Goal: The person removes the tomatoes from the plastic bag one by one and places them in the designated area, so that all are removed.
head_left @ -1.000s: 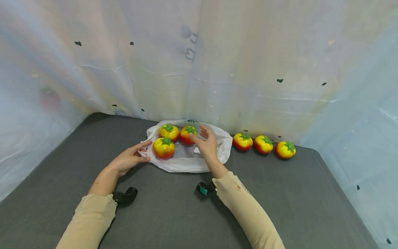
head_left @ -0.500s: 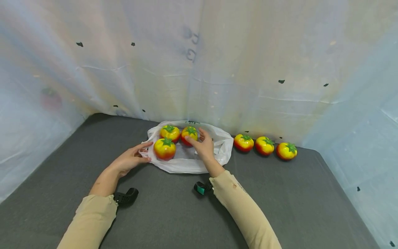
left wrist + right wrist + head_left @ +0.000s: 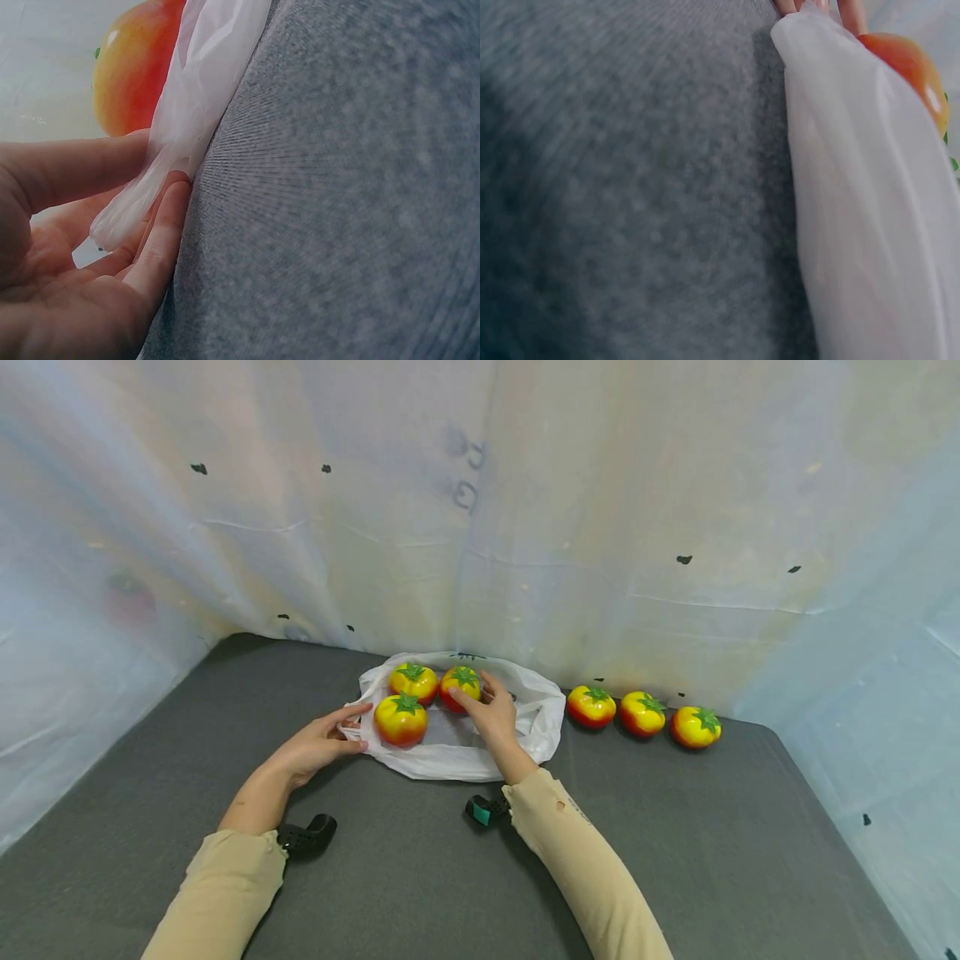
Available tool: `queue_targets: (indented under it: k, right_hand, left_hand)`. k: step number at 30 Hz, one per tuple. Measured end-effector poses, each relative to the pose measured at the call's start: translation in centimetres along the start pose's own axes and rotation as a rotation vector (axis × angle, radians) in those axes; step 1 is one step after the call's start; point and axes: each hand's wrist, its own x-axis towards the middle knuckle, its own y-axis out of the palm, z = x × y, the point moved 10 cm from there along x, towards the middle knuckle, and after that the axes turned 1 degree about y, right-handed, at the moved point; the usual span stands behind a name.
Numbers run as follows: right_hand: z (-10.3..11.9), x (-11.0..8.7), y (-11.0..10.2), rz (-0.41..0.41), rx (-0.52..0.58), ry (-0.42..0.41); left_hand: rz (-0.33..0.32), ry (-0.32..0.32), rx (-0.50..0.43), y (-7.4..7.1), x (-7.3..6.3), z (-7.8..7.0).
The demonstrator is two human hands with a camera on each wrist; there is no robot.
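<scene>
A white plastic bag [image 3: 442, 764] lies spread with its mouth facing up. Inside are three red-and-yellow tomatoes with green leafy tops: a near one [image 3: 401, 722], a back-left one [image 3: 413, 682] and a back-right one [image 3: 454, 683]. My right hand [image 3: 495, 717] reaches into the bag and grips the back-right tomato between thumb and fingers. At the bag's left end, my left hand [image 3: 311, 748] holds its gathered edge. The left wrist view shows a bunched strip of plastic [image 3: 169, 154] between thumb and fingers.
Three more tomatoes stand in a row right of the bag: a left one [image 3: 591, 707], a middle one [image 3: 642, 715] and a right one [image 3: 695, 727]. The dark grey table [image 3: 390, 877] meets a whitish plastic sheet [image 3: 570, 510] behind and at both sides.
My right hand has moved slightly left, and its thumb and fingers have closed around the back-right tomato. The left hand keeps its place at the bag's edge.
</scene>
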Motion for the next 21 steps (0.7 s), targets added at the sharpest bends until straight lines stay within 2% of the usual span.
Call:
queue_targets:
  k: [11,21]
  right_hand:
    - [0.24,-0.04,-0.06,0.003,-0.022,-0.048]
    - [0.17,-0.12,-0.3,0.007,-0.032,-0.047]
  left_hand:
    - [-0.002,0.004,0.007,0.0,0.01,-0.08]
    - [-0.001,0.001,0.01,0.08,0.06,-0.11]
